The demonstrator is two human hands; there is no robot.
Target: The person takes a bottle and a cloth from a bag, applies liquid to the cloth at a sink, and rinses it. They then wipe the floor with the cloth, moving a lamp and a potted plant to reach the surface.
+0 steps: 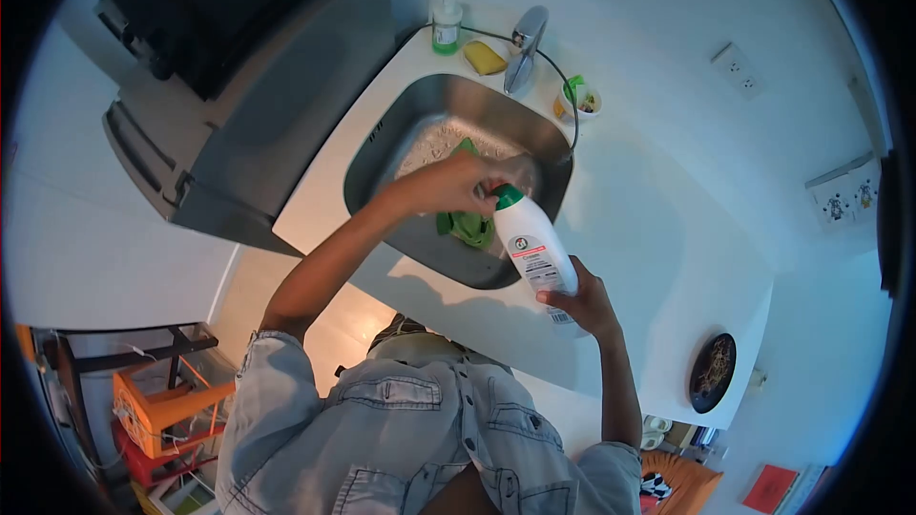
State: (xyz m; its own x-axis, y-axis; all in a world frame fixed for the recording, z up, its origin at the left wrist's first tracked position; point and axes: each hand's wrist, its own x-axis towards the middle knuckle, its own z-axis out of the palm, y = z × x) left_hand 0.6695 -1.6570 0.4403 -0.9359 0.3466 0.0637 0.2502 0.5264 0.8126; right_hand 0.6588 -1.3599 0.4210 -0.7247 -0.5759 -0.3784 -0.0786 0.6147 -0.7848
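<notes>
A white bottle (536, 246) with a green cap tilts over the right side of the sink (367, 192). My right hand (584, 300) is wrapped round its lower end. At the top, the fingers of my left hand (458, 183) are closed on the green cap (508, 196). Below my left hand, a green cloth (466, 227) lies in the metal sink, partly hidden by that hand. Suds or water show on the sink's bottom.
Behind the sink stand a soap bottle (446, 30), a yellow sponge (485, 58), a faucet (525, 49) and a small cup (578, 103). A dark cable curves round them. A black dish (713, 373) sits at the counter's right end. A grey refrigerator (277, 95) stands left.
</notes>
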